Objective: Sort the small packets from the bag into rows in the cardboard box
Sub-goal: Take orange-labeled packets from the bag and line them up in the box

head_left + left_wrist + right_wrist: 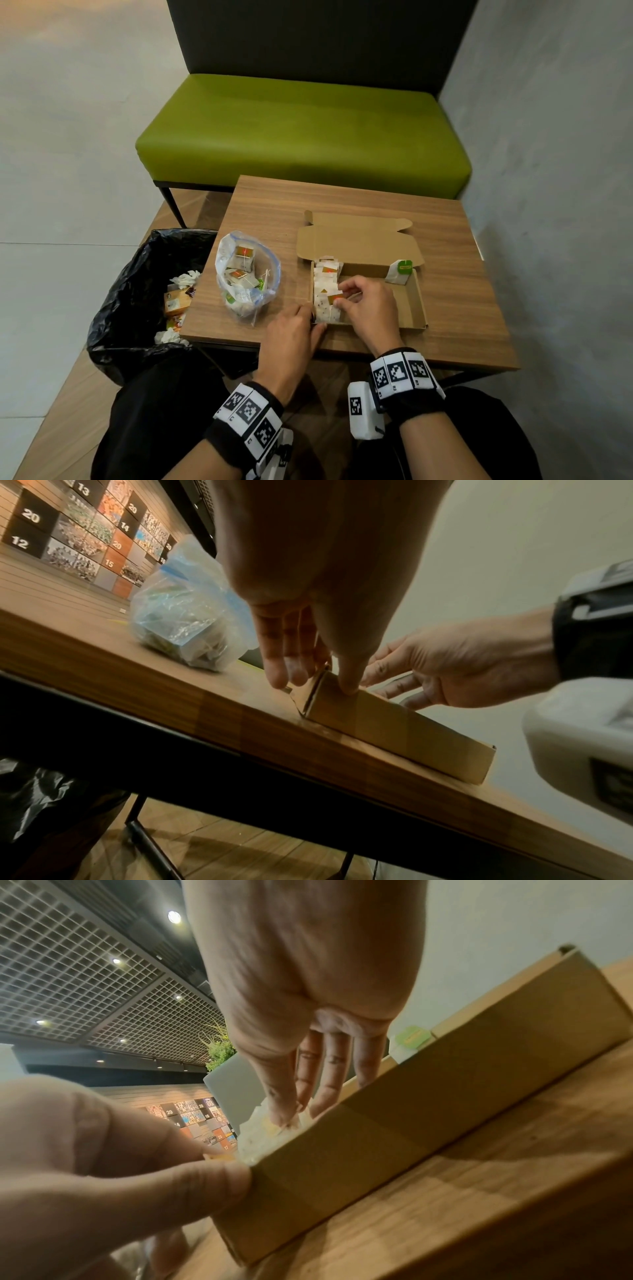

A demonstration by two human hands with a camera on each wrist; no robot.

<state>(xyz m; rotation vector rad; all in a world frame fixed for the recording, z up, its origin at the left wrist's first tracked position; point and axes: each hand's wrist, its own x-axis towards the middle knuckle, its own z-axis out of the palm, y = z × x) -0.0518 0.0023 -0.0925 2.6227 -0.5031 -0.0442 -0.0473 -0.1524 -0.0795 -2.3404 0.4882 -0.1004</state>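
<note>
An open cardboard box (420, 298) lies on the wooden table (462, 329), its lid folded back. A row of small white packets (324, 274) with orange tags fills its left side. One green-tagged packet (400, 271) leans in the far right corner. My left hand (313, 318) pinches the box's near-left corner, thumb on the front wall (394, 729). My right hand (342, 295) reaches into the box and pinches an orange-tagged packet (333, 298) at the near end of the row. A clear plastic bag (246, 277) with more packets sits left of the box.
A bin with a black liner (137, 291) holding rubbish stands left of the table. Behind the table is a green bench (301, 137), and a grey wall (555, 171) runs along the right. The box's right half shows bare cardboard.
</note>
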